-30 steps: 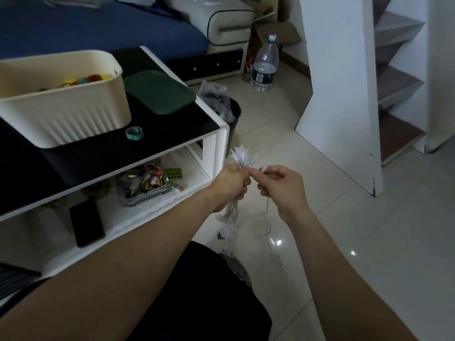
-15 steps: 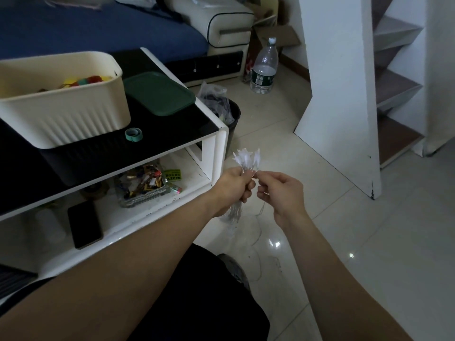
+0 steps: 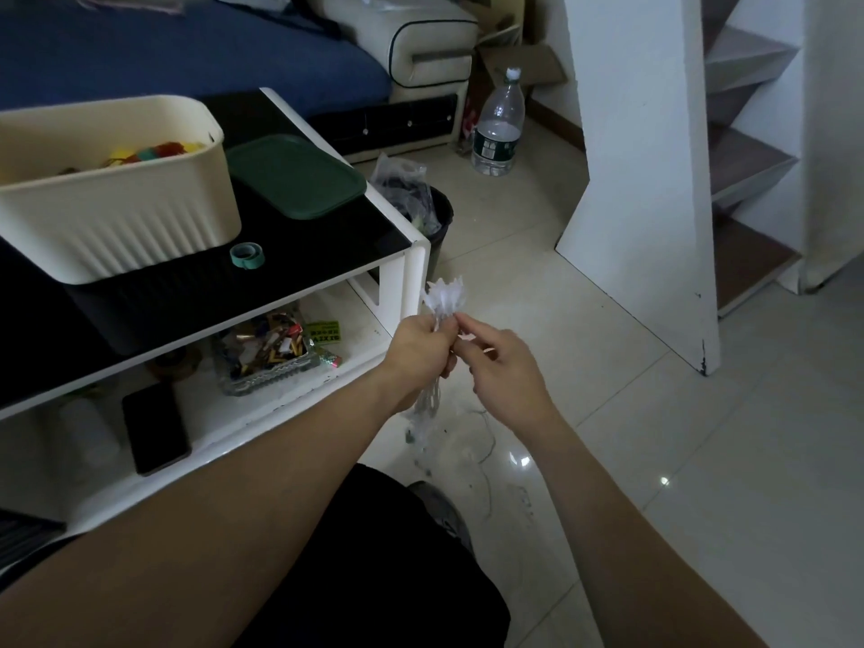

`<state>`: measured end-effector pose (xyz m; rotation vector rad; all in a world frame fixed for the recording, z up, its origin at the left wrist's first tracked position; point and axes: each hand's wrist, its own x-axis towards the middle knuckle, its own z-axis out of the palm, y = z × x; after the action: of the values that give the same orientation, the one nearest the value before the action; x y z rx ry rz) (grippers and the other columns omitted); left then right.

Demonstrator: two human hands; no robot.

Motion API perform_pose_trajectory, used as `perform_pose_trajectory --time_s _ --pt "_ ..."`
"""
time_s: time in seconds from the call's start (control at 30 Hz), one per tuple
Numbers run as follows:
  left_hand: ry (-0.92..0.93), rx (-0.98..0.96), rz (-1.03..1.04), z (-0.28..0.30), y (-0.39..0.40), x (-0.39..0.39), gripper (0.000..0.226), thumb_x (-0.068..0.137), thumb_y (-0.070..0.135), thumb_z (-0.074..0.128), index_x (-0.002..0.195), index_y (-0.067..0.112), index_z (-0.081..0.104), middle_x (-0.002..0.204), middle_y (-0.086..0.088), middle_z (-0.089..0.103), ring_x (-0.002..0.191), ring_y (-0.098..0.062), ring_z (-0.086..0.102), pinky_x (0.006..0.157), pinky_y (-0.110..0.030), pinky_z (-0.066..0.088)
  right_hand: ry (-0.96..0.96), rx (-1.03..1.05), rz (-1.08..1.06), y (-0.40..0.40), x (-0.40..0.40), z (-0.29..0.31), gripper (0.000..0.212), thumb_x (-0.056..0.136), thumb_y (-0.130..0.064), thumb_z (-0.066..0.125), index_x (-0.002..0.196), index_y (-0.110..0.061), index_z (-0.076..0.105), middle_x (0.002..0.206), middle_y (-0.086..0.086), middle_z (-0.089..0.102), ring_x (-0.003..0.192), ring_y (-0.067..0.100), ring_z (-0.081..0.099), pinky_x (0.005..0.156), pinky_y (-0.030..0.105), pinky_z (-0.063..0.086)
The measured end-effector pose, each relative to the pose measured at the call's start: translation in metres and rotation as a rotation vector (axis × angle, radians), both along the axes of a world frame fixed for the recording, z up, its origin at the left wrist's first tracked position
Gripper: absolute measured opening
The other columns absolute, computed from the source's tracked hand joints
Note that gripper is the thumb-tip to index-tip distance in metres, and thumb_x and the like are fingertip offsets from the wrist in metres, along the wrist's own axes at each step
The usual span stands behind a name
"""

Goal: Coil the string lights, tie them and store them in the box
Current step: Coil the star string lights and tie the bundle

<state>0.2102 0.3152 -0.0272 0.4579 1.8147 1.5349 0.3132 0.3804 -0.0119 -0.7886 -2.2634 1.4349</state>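
at ten o'clock the cream box (image 3: 117, 217) sits on the black counter (image 3: 299, 259), a green lid (image 3: 294, 175) just beside it and a roll of tape (image 3: 247, 254) in front. near centre, the left hand (image 3: 421, 348) has its grip clenched round the string lights (image 3: 442, 299), a bundle held upright, white tips pointing to twelve o'clock, wires hanging to six. the right hand (image 3: 505, 362) pinches the bundle at its top.
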Motion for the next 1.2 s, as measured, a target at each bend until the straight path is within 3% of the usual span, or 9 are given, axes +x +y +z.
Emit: perform_pose_trajectory --time_s 0.23,0.43,0.53,0.63,0.77,0.9,1.0,1.13,1.2 --pt "-0.129 0.105 0.05 0.003 0.003 0.0 0.022 0.103 0.019 0.043 0.091 0.008 0.058 0.061 -0.001 0.048 0.053 -0.015 0.045 0.055 -0.027 0.041 0.042 -0.038 -0.111 -0.001 0.009 -0.013 0.06 0.09 -0.02 0.073 0.135 -0.038 0.038 0.092 -0.006 0.064 0.069 0.0 0.061 0.069 0.02 0.051" --pt "-0.238 0.142 0.169 0.007 0.001 -0.006 0.026 0.108 0.018 0.032 0.097 0.007 0.053 0.08 -0.01 0.059 0.065 -0.018 0.057 0.067 -0.033 0.05 0.056 0.269 -0.385 0.028 0.034 -0.036 0.013 0.08 -0.008 0.079 0.086 -0.019 0.074 0.073 -0.012 0.067 0.07 -0.005 0.064 0.07 0.01 0.048" --pt "-0.384 0.189 0.068 0.009 0.002 0.001 0.027 0.109 0.021 0.026 0.101 0.007 0.049 0.093 -0.014 0.07 0.081 -0.025 0.07 0.084 -0.041 0.055 0.073 0.326 -0.489 0.037 0.045 -0.051 0.025 0.08 -0.002 0.076 0.101 -0.015 0.069 0.097 0.001 0.06 0.083 0.016 0.063 0.073 0.019 0.05" --pt "-0.59 0.31 0.077 0.014 0.002 0.0 0.027 0.11 0.023 0.023 0.108 0.007 0.045 0.083 -0.015 0.071 0.082 -0.031 0.073 0.077 -0.041 0.059 0.054 0.171 -0.552 0.042 0.052 -0.062 0.047 0.084 0.002 0.071 0.125 -0.012 0.053 0.106 0.002 0.054 0.073 0.014 0.064 0.068 0.016 0.053" --pt "-0.669 0.342 0.299 0.01 0.002 -0.018 0.023 0.108 0.019 0.034 0.089 0.011 0.045 0.054 -0.003 0.045 0.043 -0.02 0.048 0.058 -0.037 0.054 -0.272 -0.218 -0.56 0.064 0.076 -0.089 0.044 0.083 -0.014 0.078 0.121 -0.009 0.056 0.091 0.006 0.07 0.081 0.027 0.072 0.082 0.044 0.059" --pt "-0.54 0.221 0.281 0.002 0.003 -0.016 0.026 0.105 0.018 0.035 0.081 0.016 0.043 0.046 0.005 0.034 0.037 -0.013 0.031 0.052 -0.032 0.045 -0.585 -0.12 -0.427 0.083 0.107 -0.103 0.037 0.083 -0.038 0.079 0.095 -0.003 0.075 0.101 0.013 0.073 0.103 0.031 0.066 0.09 0.038 0.049" --pt "-0.527 0.199 0.258 0.002 0.004 -0.012 0.026 0.106 0.019 0.033 0.083 0.015 0.043 0.048 0.005 0.034 0.038 -0.012 0.031 0.053 -0.032 0.045 -0.617 -0.287 -0.484 0.096 0.123 -0.104 0.07 0.079 -0.061 0.074 0.098 0.006 0.07 0.102 0.02 0.069 0.09 0.031 0.064 0.072 0.036 0.049" --pt "-0.521 0.185 0.273 0.003 0.005 -0.01 0.022 0.106 0.019 0.035 0.088 0.014 0.046 0.052 0.003 0.034 0.039 -0.012 0.032 0.053 -0.032 0.046 -0.75 -0.317 -0.356 0.105 0.129 -0.104 0.064 0.074 -0.06 0.078 0.093 0.002 0.072 0.104 0.025 0.066 0.08 0.023 0.054 0.064 0.033 0.044" --pt "-0.505 0.165 0.281 0.003 0.005 -0.01 0.023 0.106 0.02 0.035 0.087 0.014 0.047 0.052 0.003 0.035 0.038 -0.012 0.032 0.051 -0.031 0.045 -0.729 -0.191 -0.294 0.109 0.126 -0.103 0.051 0.075 -0.055 0.079 0.074 -0.004 0.072 0.079 0.015 0.066 0.066 0.022 0.052 0.063 0.034 0.044"
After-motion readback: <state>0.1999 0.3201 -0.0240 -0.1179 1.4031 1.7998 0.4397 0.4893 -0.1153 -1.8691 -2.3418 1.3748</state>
